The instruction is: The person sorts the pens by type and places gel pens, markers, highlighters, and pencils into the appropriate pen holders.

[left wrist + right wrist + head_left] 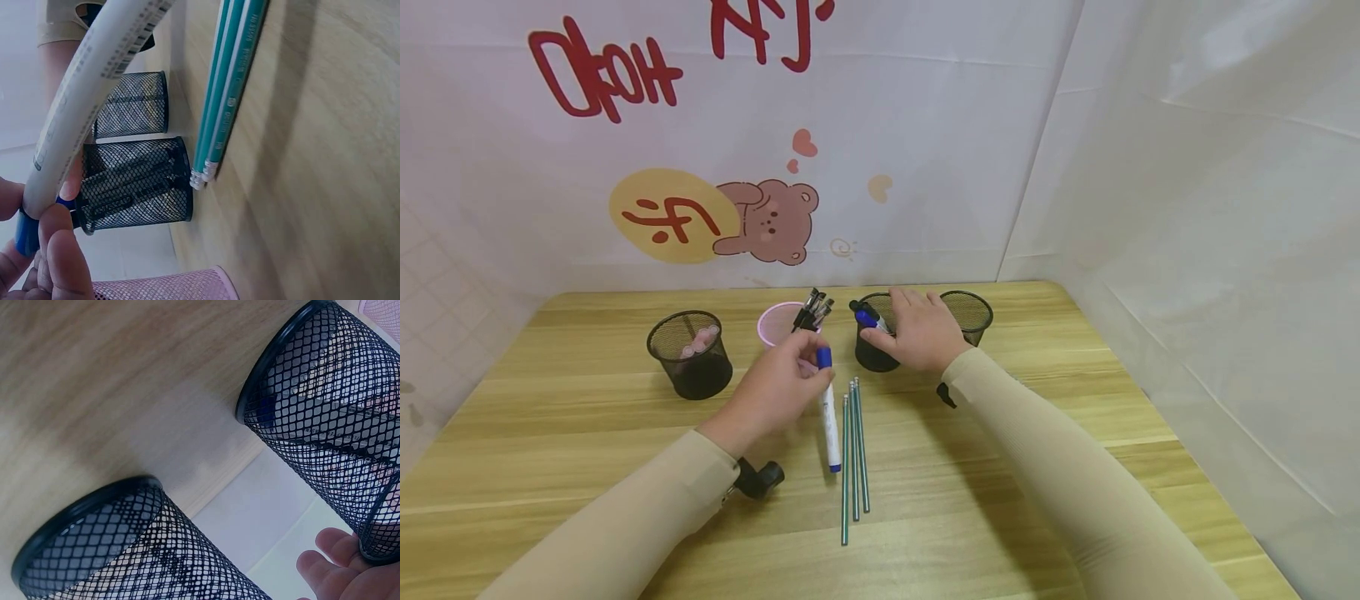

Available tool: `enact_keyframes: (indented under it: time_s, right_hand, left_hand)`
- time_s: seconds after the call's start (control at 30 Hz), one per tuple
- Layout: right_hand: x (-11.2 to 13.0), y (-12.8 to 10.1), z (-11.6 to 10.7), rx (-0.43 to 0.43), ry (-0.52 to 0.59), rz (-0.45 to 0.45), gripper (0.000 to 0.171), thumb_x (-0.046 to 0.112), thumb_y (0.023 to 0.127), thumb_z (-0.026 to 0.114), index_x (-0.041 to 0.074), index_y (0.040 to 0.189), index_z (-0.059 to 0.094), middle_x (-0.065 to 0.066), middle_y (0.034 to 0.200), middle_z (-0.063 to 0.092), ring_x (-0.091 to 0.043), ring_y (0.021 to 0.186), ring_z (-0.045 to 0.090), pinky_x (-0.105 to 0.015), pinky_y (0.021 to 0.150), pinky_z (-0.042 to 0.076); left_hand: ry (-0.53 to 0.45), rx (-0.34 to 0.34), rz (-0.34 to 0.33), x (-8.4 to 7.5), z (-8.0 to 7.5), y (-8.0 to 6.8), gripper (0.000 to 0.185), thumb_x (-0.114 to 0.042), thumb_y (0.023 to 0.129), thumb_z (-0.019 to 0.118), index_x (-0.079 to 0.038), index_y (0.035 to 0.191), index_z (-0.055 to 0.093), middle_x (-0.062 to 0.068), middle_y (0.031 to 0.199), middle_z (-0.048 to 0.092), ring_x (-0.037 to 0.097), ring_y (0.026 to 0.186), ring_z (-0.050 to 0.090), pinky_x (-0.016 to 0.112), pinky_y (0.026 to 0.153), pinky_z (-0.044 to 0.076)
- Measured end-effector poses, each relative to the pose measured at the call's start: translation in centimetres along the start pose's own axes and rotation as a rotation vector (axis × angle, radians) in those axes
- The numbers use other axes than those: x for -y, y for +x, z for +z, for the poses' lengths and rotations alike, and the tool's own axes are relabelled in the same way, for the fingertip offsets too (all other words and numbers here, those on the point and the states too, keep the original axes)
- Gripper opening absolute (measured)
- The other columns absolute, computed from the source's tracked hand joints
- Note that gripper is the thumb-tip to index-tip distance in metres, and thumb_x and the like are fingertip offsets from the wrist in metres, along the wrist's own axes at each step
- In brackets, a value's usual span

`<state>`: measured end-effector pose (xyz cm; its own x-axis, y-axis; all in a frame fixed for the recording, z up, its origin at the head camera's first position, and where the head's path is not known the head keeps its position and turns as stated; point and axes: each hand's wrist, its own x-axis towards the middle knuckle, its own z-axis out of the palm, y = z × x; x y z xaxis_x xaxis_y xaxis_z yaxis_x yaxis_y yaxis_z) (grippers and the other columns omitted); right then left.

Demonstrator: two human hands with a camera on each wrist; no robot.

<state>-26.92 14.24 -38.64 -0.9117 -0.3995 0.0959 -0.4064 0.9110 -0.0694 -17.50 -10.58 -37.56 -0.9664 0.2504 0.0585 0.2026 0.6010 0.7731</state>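
My left hand [780, 379] pinches a white marker [830, 425] near its blue-capped upper end. The marker slants down over the table, its blue lower tip pointing towards me. My right hand [922, 332] holds a black mesh pen holder [874, 357] at its rim, thumb on the near side and fingers at the far side. Inside that holder stand a blue-capped marker [867, 318] and a black-capped pen [855, 306]. Below the holder lie three green pencils [854, 467], side by side; their metal ends show in the left wrist view.
A pink mesh holder [767, 325] with several black pens [814, 310] stands behind my left hand. Farther left is a black mesh holder [700, 379] with pink sticks [700, 342]. Another black mesh holder [973, 308] stands to the right, partly behind my right hand. A white backdrop [940, 167] rises behind the table.
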Motion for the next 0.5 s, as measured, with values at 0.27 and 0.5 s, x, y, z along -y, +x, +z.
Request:
enact_keyframes:
  time_s: [0.27, 0.5]
  right_hand:
    - [0.0, 0.0, 0.0, -0.003, -0.003, 0.0, 0.101, 0.08, 0.099, 0.038, 0.001, 0.162, 0.033, -0.017, 0.165, 0.043, -0.034, 0.153, 0.043, -0.059, 0.128, 0.028]
    - [0.0, 0.1, 0.0, 0.005, -0.006, 0.006, 0.101, 0.081, 0.099, 0.037, 0.002, 0.162, 0.033, -0.016, 0.165, 0.043, -0.034, 0.153, 0.043, -0.059, 0.129, 0.027]
  left_hand:
    - [-0.039, -0.078, 0.052, -0.8, -0.4, -0.1, 0.037, -0.022, 0.098, 0.073, -0.011, 0.131, 0.061, 0.008, 0.113, 0.07, 0.022, 0.099, 0.071, 0.04, 0.088, 0.059]
    - [-0.094, -0.153, 0.089, -1.4, -0.9, 0.1, 0.036, -0.02, 0.098, 0.073, -0.009, 0.131, 0.061, 0.008, 0.109, 0.069, 0.019, 0.09, 0.068, 0.029, 0.076, 0.056]
